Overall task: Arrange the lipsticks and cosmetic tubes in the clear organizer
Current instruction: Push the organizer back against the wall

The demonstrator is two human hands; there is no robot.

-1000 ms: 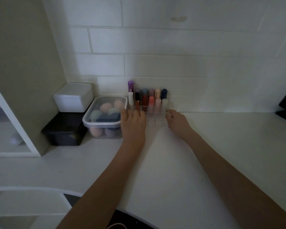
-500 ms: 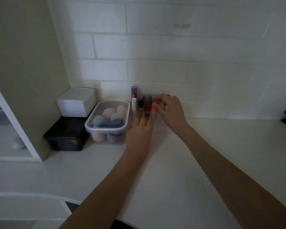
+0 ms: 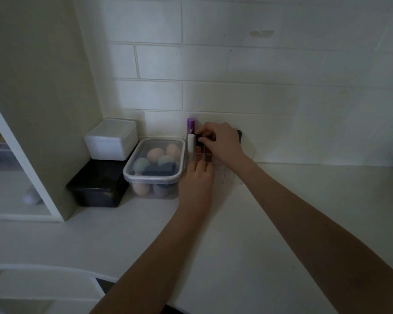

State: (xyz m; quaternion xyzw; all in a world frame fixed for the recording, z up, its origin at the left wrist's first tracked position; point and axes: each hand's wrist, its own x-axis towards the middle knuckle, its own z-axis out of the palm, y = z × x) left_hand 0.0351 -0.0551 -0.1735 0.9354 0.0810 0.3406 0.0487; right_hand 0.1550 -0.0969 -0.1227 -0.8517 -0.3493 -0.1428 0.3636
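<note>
With the right hand (image 3: 222,143) pinching a black-capped tube (image 3: 199,138) in the clear organizer (image 3: 227,177) and the left hand (image 3: 196,180) resting flat-fingered on its near edge, a crooked pull risked toppling the neighbouring white tube (image 3: 191,142) just left of the fingers.

On the white worktop (image 3: 281,223), against the tiled wall, the right hand (image 3: 222,142) pinches a black-capped lipstick (image 3: 199,139) standing in the clear organizer (image 3: 227,175). The left hand (image 3: 196,183) rests on the organizer's front. Just left sits a lidded tub of makeup sponges (image 3: 156,164), then a white box (image 3: 111,139) stacked on a black one (image 3: 98,184).
</note>
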